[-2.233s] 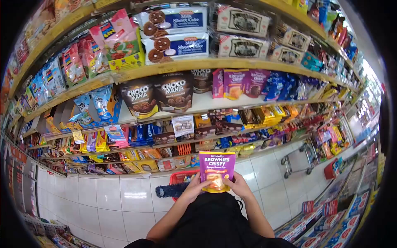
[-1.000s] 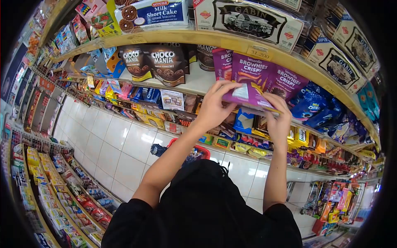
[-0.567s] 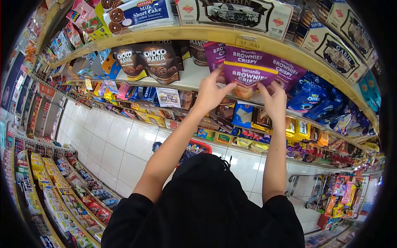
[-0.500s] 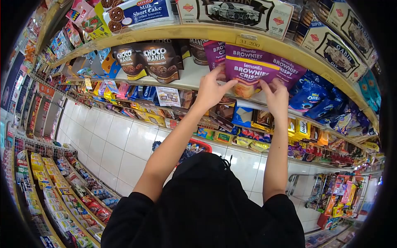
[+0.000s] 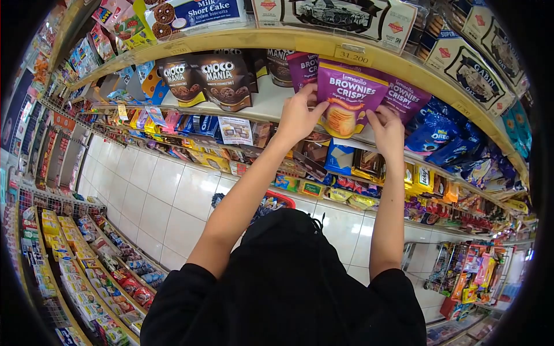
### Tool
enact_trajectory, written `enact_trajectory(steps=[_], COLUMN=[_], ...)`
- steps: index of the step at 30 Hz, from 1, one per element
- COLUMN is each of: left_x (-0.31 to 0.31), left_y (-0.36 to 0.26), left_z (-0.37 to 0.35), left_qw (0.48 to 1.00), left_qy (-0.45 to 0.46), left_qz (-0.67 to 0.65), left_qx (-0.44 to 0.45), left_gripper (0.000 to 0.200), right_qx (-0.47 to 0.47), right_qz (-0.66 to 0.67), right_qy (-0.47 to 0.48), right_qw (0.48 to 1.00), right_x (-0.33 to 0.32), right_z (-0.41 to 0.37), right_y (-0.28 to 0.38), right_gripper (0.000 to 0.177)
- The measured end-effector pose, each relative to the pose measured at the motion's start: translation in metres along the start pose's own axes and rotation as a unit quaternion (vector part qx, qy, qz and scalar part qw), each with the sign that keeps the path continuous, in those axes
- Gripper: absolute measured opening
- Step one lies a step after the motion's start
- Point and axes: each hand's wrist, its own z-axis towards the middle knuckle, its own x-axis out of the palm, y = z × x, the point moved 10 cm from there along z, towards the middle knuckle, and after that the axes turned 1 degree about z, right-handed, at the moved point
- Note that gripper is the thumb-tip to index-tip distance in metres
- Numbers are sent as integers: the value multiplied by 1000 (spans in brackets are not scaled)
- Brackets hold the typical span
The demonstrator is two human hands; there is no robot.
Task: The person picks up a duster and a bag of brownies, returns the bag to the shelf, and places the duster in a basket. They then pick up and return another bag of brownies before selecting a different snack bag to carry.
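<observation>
A purple pouch of Brownies Crispy (image 5: 351, 92) stands nearly upright at the front of the shelf, its printed face toward me. My left hand (image 5: 299, 115) pinches its left side, thumb on the front. At the lower right edge, my right hand (image 5: 387, 128) holds it between thumb and fingers. More purple pouches (image 5: 408, 95) of the same kind stand behind it on both sides. Brown Choco Mania pouches (image 5: 222, 83) are to the left, and blue Mini Oreo packs (image 5: 431, 131) lie to the right.
Above runs a yellow shelf edge with a price tag (image 5: 354, 55), carrying Gabin packs (image 5: 340, 17). Lower shelves hold many snacks. A red basket (image 5: 281, 199) is on the tiled floor (image 5: 167, 196) before me. A loaded cart (image 5: 476, 271) stands at the right.
The pouch, tipped and foreshortened before, is now more upright, showing its whole front. Its top has risen toward the price tag. Both hands stay on its sides.
</observation>
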Motion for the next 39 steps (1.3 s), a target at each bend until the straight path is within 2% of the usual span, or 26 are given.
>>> enact_trajectory(steps=[3,6,7,9,10,12,15,18,21,24,26,29,31,32,34,35,37,39], left_x=[0,10,14,20,21,23,24,25,22,23,17,-6,-29,-46,-76,-78,-79,-72], left_y=[-11,-17,-11,2,2,-1,4,-1,-2,15,17,9,13,19,29,29,27,23], left_z=[-11,-18,-19,-16,-16,-14,-11,-12,-16,-16,-15,-11,-5,0,6,10,14,16], left_qw=[994,992,991,983,982,979,976,966,956,969,975,991,998,999,993,991,982,981], left_qy=[12,38,52,79,72,63,54,29,-14,52,43,27,10,-28,-105,-116,-146,-161], left_qz=[92,77,104,160,168,180,213,256,281,243,215,132,66,43,-6,32,108,106], left_qx=[58,96,73,29,40,64,11,21,79,0,18,19,1,-20,-59,-56,-49,-23], left_gripper=[55,78,82,89,91,93,93,92,90,86,82,80,79,77,72,66,53,40], right_qx=[-17,-46,-42,-15,0,-20,-18,-23,-18,11,12,11,-30,-60,-107,-133,-61,-24], right_qz=[-11,49,29,-97,-160,-174,-198,-213,-244,-213,-149,-146,-101,-81,-132,-157,-105,-95], right_qy=[44,81,98,102,102,81,84,81,88,101,95,44,-5,-22,-14,-9,21,58], right_qw=[999,994,994,990,982,981,976,973,966,972,984,988,994,995,985,979,992,994], right_x=[9,20,24,25,24,20,19,18,24,24,19,-11,-37,-47,-55,-55,-50,-37], right_z=[-8,-14,-15,-15,-16,-12,-5,-1,-4,-9,-14,-15,-12,-8,7,14,32,47], right_y=[5,8,7,8,8,13,16,15,1,-10,4,22,40,46,45,48,48,52], right_gripper=[29,39,48,50,51,53,52,49,45,43,44,45,40,36,32,30,29,32])
